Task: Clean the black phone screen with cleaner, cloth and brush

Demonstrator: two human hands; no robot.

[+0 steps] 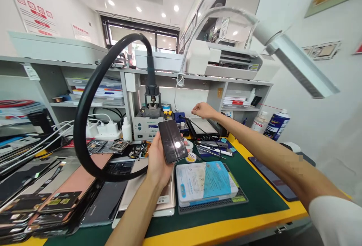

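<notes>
A black smartphone (171, 140) lies in my left hand (158, 163), screen up and tilted, with a bright lamp reflection on the glass. My fingers wrap round its edges. My right hand (203, 110) is stretched forward with thumb and fingers pinched together; whatever may be between them is too small to make out. Below and behind that hand sits a flat plate device (204, 126) with a black front panel. A black cable (200, 129) runs past it to the mat. Under the phone hand lies a pale tablet-like panel (166, 204).
Stacked device panels (60, 193) fill the left of the green mat (263, 200). A blue-and-white box (206, 182) lies in front. A thick black hose (80, 125) arches beside my left arm. Tweezers and tools (213, 148), a rework station (147, 127) and a spray can (277, 124) stand around.
</notes>
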